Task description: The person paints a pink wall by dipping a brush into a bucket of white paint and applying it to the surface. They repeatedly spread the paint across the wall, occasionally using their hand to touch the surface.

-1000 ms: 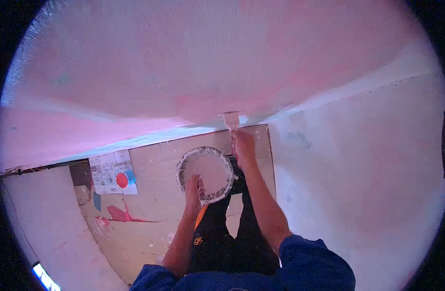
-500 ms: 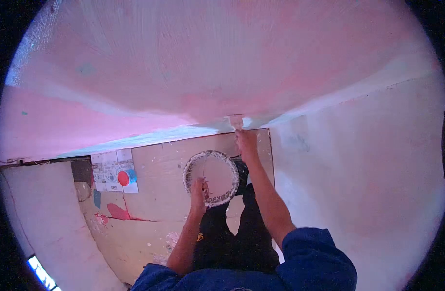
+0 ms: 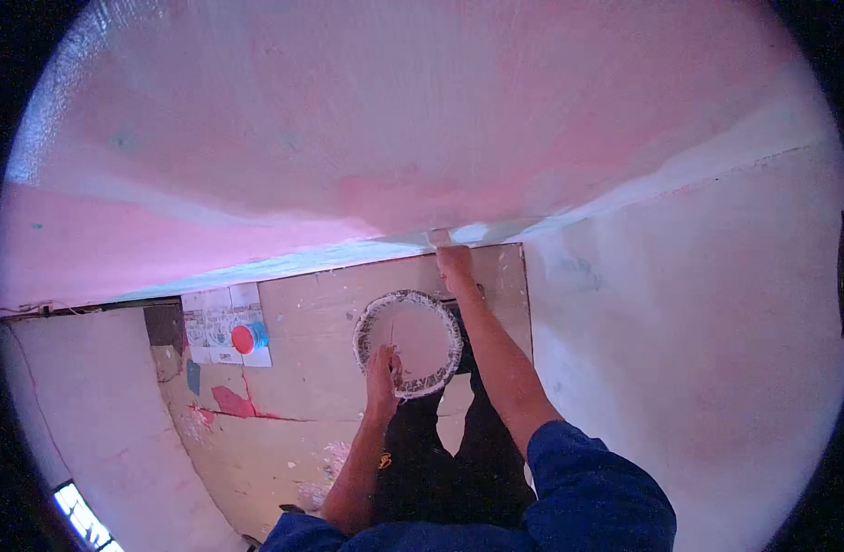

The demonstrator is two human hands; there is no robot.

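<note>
Dragging the pale flat-bladed scraper [image 3: 437, 237] lower than a second ago, your right hand [image 3: 454, 262] grips it just beyond the round putty-crusted pan [image 3: 360, 333] your left hand [image 3: 382, 368] clasps, so the stroke looks spent.

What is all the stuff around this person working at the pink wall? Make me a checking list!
Surface: pink wall with paler patches and a pale blue band along its foot.
Job's things: round pan, its rim crusted white; scraper, blade at the foot of the wall.
Clutter: newspaper on the floor, a blue tub with a red lid lying on it; red stain nearby.
Fingers: left hand holds the pan's rim; right hand grips the scraper.
Cables: nothing seen.
Surroundings: spattered floor; white wall to the right; the person's dark trousers and blue sleeves below.
</note>
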